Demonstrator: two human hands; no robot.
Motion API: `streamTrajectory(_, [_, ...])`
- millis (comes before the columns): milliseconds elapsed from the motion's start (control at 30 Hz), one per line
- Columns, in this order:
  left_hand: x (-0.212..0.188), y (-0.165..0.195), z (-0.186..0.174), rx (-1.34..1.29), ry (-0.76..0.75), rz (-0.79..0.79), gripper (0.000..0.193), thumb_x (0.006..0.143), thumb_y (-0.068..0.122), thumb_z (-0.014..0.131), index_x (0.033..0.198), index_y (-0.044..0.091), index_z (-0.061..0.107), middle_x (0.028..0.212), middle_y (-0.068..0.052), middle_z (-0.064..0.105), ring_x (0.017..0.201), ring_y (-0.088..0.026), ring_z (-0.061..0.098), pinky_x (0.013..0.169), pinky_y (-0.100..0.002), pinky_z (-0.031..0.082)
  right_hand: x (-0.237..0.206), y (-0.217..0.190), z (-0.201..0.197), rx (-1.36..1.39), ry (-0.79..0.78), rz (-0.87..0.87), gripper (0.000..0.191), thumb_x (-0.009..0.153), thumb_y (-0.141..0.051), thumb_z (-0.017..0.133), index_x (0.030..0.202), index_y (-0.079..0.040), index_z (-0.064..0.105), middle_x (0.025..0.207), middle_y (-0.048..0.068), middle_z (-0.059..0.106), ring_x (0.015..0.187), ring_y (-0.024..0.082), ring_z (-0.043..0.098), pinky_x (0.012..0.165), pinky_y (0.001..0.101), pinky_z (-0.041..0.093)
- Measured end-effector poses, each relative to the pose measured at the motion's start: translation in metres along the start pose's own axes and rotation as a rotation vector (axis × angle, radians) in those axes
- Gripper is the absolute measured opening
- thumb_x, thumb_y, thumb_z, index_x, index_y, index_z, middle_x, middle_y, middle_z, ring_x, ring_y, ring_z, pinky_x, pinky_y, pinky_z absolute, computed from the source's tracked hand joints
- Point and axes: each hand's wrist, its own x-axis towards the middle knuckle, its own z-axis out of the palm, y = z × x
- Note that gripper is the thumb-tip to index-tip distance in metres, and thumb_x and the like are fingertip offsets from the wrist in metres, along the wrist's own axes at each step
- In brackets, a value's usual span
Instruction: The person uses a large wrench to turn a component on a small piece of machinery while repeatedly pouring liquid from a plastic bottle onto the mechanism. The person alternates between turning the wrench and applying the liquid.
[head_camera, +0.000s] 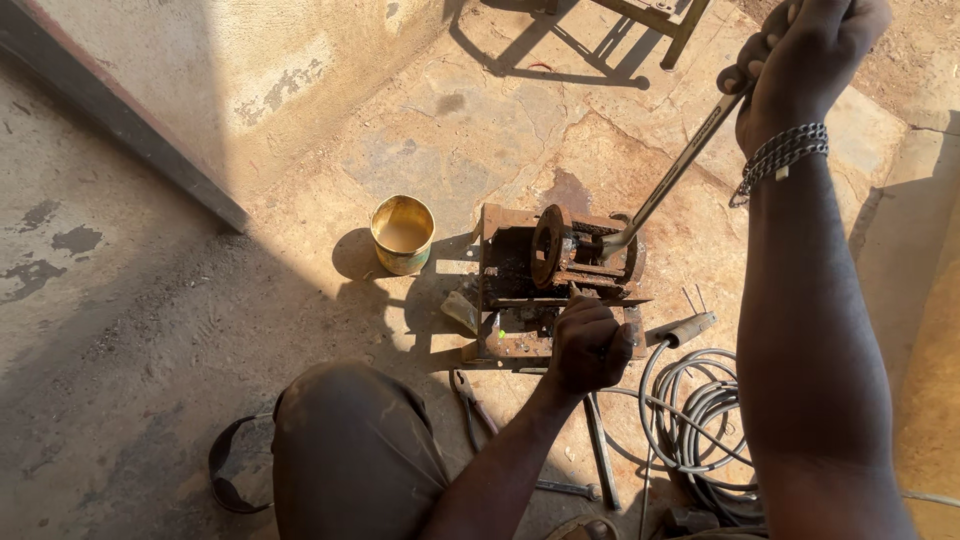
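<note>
A rusty metal machine block (515, 275) with a round flanged part (551, 244) stands on the stone floor in front of me. My right hand (805, 55), raised high at the upper right, grips the handle end of a long wrench (672, 175) whose head sits on the block beside the round part. A chain bracelet circles that wrist. My left hand (588, 343) is closed into a fist pressed on the block's near edge; whether it holds something small I cannot tell.
A brass-coloured tin can (403, 233) stands left of the block. Pliers (473, 402), a metal bar (600, 450) and a spanner (568, 489) lie by my knee. Coiled grey cable (700, 420) with a handle lies to the right. Wall at upper left; stool legs (678, 30) beyond.
</note>
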Motion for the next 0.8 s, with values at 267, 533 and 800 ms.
streamTrajectory(267, [0.005, 0.002, -0.001, -0.008, -0.025, -0.008, 0.044, 0.098, 0.014, 0.062, 0.058, 0.008, 0.046, 0.055, -0.007, 0.043, 0.055, -0.023, 0.047, 0.061, -0.038, 0.037, 0.028, 0.022, 0.005, 0.009, -0.005, 0.126, 0.028, 0.111, -0.025, 0.051, 0.086, -0.016, 0.046, 0.065, -0.001, 0.045, 0.048, 0.009, 0.041, 0.043, 0.0304, 0.037])
streamTrajectory(533, [-0.004, -0.001, 0.002, -0.006, -0.054, -0.014, 0.044, 0.094, 0.011, 0.062, 0.056, 0.009, 0.042, 0.052, -0.007, 0.04, 0.048, -0.023, 0.043, 0.056, -0.039, 0.033, -0.049, -0.041, -0.005, 0.118, -0.108, -0.067, 0.044, 0.12, -0.041, 0.049, 0.087, -0.011, 0.044, 0.066, 0.001, 0.04, 0.045, 0.013, 0.042, 0.041, 0.035, 0.036])
streamTrajectory(800, [-0.011, -0.007, 0.005, 0.013, -0.063, -0.024, 0.044, 0.095, 0.011, 0.061, 0.056, 0.01, 0.041, 0.051, -0.006, 0.038, 0.047, -0.023, 0.041, 0.055, -0.039, 0.032, -0.191, -0.084, -0.031, 0.164, -0.161, -0.292, 0.045, 0.124, -0.042, 0.045, 0.095, -0.009, 0.04, 0.073, 0.003, 0.035, 0.053, 0.015, 0.038, 0.054, 0.0352, 0.041])
